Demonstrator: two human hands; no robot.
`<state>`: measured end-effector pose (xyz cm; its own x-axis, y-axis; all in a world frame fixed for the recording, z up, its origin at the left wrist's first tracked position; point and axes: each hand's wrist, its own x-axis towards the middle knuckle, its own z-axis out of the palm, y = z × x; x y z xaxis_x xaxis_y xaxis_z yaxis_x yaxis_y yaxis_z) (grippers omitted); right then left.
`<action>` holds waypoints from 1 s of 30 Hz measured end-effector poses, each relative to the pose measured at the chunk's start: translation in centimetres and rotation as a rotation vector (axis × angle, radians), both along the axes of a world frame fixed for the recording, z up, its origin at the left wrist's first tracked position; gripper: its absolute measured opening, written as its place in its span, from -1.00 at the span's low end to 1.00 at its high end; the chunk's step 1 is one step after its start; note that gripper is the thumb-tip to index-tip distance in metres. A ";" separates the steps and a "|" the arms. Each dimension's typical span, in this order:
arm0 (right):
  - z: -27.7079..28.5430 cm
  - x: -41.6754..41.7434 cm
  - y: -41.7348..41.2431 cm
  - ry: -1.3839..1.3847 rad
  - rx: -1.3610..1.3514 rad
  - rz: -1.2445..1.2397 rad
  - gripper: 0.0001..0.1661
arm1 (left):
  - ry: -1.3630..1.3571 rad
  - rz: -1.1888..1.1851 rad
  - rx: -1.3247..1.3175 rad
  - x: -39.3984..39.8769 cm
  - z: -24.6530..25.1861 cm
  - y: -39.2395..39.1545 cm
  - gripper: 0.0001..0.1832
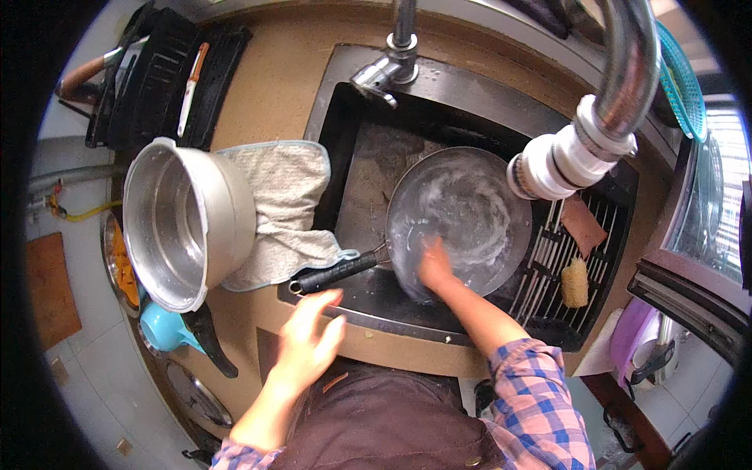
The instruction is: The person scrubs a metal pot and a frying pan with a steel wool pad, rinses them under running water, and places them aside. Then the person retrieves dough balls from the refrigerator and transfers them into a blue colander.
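Note:
A frying pan [464,223] full of cloudy, swirling water sits in the dark sink [376,158]. Inside it, my right hand [436,261] has its fingers under the water, so whether they grip anything is hidden. The pan's black handle [338,273] points left over the sink's edge. Just below that handle, my left hand [311,338] is in the air, fingers apart, with nothing in it. A grey cloth with blue edging [282,182] lies on the counter to the left, partly behind a tilted metal pot [229,205] with a black handle.
Over the sink's right side hangs a faucet nozzle [552,164]; a chrome tap [382,70] stands behind. A loofah piece [574,282] and a pinkish-brown pad [581,223] rest on the metal rack. Further left are a knife [192,88], a blue ladle [164,329] and a lid [197,393].

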<state>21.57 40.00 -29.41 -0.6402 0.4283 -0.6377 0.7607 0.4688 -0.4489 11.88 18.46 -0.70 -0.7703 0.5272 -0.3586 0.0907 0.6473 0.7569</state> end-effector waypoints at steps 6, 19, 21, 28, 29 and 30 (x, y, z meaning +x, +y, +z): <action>0.2 -6.6 6.1 0.159 0.238 0.108 -0.47 | -0.040 -0.640 -0.656 -4.8 -11.3 6.3 -0.48; 7.8 2.8 5.7 0.025 -0.320 0.256 -0.38 | -1.158 -0.256 -0.303 -3.9 -3.8 8.0 -0.61; 7.9 2.6 5.1 0.107 -0.452 0.309 -0.42 | -1.414 0.072 -0.144 -3.6 -0.4 9.4 -0.69; 19.4 1.8 4.6 0.261 -1.156 0.192 -0.47 | -1.569 0.657 0.127 -1.8 7.2 11.5 -0.85; 21.0 1.7 5.0 0.278 -1.188 0.230 -0.42 | -1.553 0.698 0.123 -1.6 8.0 11.9 -0.83; 22.1 2.0 4.5 0.487 -0.915 0.361 -0.35 | -1.536 0.737 0.116 -1.5 8.9 12.7 -0.81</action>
<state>23.62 44.49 -7.32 -0.9021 -0.3416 -0.2635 0.2925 -0.0353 -0.9556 10.39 31.19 8.17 0.1463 0.3196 -0.9362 -0.9828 0.1547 -0.1008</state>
